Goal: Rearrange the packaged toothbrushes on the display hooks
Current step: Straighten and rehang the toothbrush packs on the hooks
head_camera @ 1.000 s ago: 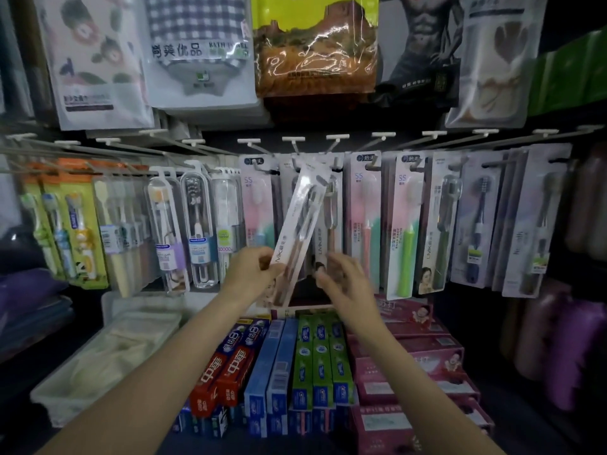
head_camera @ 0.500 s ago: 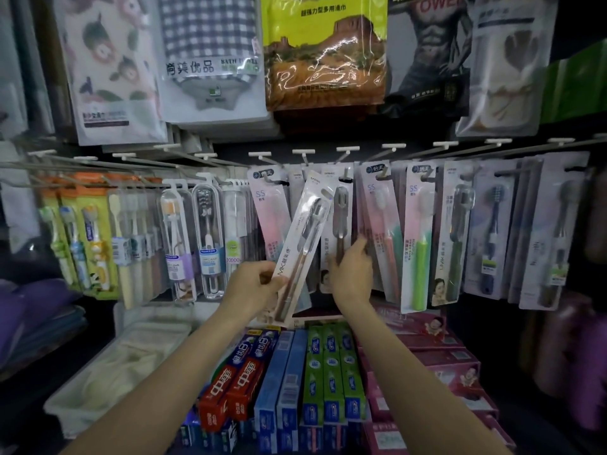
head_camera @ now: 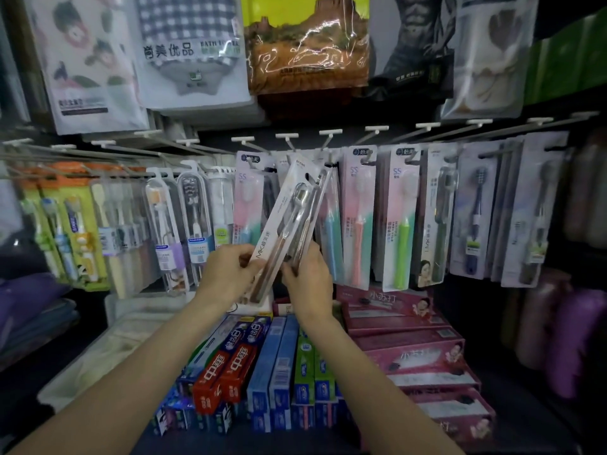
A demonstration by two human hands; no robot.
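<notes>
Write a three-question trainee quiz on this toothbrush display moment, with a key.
1. True or false: the left hand grips the white MK toothbrush pack near its lower end.
2. Which boxes lie directly below the hands? A. red, blue and green toothpaste boxes B. soap bars C. razors
3. Fill in: the MK pack leans with its top toward the ____ of the picture.

Key
1. True; the right hand grips a second pack just behind it.
2. A
3. Right; it is tilted, unlike the green toothbrush pack hanging straight on its hook.
</notes>
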